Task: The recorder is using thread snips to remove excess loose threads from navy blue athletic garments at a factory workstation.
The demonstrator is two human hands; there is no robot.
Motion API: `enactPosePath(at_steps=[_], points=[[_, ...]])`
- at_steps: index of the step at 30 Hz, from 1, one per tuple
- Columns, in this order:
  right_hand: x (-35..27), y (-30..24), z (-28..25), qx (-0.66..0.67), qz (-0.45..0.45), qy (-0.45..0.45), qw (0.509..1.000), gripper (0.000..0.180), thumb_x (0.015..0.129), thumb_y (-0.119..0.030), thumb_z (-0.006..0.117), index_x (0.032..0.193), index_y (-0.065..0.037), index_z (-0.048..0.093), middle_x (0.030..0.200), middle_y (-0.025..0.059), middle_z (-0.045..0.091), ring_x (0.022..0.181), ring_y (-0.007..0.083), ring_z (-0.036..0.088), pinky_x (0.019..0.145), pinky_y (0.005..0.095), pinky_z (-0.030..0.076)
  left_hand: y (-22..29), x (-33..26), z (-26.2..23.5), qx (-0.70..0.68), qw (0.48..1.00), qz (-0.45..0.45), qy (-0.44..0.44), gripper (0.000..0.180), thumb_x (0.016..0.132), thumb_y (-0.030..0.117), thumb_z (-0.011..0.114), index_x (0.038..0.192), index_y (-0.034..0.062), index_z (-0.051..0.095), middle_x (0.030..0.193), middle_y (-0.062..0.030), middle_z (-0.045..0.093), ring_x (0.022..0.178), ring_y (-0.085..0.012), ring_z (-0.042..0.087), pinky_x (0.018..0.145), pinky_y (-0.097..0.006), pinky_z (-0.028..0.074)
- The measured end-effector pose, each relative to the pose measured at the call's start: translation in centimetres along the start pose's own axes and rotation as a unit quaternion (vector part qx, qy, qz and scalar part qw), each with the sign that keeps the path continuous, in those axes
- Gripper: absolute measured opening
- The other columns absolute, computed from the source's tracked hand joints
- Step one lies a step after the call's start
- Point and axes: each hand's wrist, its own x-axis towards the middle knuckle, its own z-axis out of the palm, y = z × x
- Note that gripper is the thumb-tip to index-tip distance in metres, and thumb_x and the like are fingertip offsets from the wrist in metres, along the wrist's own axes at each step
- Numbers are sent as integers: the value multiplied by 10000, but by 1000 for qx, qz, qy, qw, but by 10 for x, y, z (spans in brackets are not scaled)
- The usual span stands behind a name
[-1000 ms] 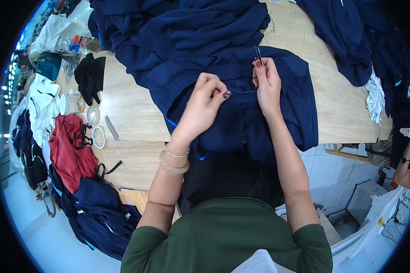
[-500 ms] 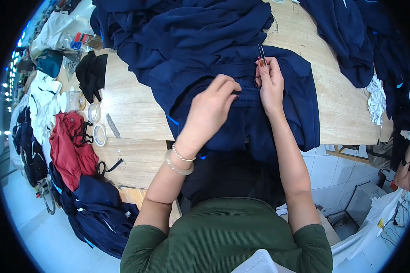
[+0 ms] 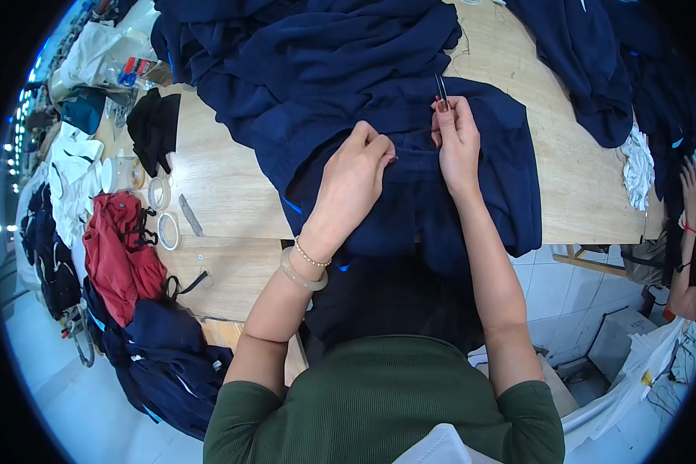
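Observation:
A navy garment [image 3: 499,174] with a gathered waistband lies across the table edge in front of me. My left hand [image 3: 354,170] is closed in a pinch just over the waistband, and whatever its fingertips hold is too small to make out. Upright in my right hand [image 3: 459,147] is a pair of thread snips [image 3: 441,87], both thin blades pointing away from me. The lower fingers of that hand rest against the waistband cloth.
A heap of navy garments [image 3: 317,62] covers the table's far side, with more navy cloth [image 3: 588,69] at far right. Left lie tape rolls [image 3: 168,230], a grey blade-shaped piece [image 3: 189,215], red cloth [image 3: 120,255] and black cloth [image 3: 153,127]. Another person's hand [image 3: 690,189] shows at right.
My left hand has drawn slightly left and its fingers have closed together. My right hand stays almost still with the snips. The other person's hand at right has risen into view.

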Motion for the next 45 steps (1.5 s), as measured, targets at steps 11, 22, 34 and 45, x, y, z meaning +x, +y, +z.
enactPosePath(at_steps=[11, 22, 34, 45], points=[[-28, -85, -27, -150, -74, -26, 986, 208, 812, -29, 744, 989, 9, 642, 872, 44, 663, 802, 81, 607, 714, 230, 485, -10, 14, -10, -158, 986, -28, -43, 38, 911, -90, 530, 896, -58, 514, 965, -103, 557, 727, -170, 610, 654, -256, 543], [-35, -78, -22, -466, -194, -90, 858, 185, 764, -129, 753, 854, -60, 606, 792, 50, 589, 773, 226, 590, 650, 330, 482, -10, 23, -12, -156, 985, -40, -59, 23, 911, -83, 529, 907, -69, 547, 911, -110, 559, 741, -177, 633, 674, -256, 568], [-25, -86, -9, -542, -222, -111, 803, 172, 785, -125, 736, 895, -73, 614, 815, 46, 599, 780, 213, 596, 665, 326, 507, -12, 32, -10, -120, 991, -44, -49, 48, 917, -34, 551, 905, -75, 572, 859, -132, 593, 704, -189, 637, 654, -278, 552], [-19, -92, -6, -537, -220, -134, 803, 194, 775, -133, 738, 863, -54, 585, 774, 63, 589, 739, 241, 595, 660, 353, 477, -15, 33, -9, -120, 991, -35, -37, 62, 920, -16, 558, 909, -73, 578, 832, -139, 595, 667, -196, 628, 634, -281, 531]])
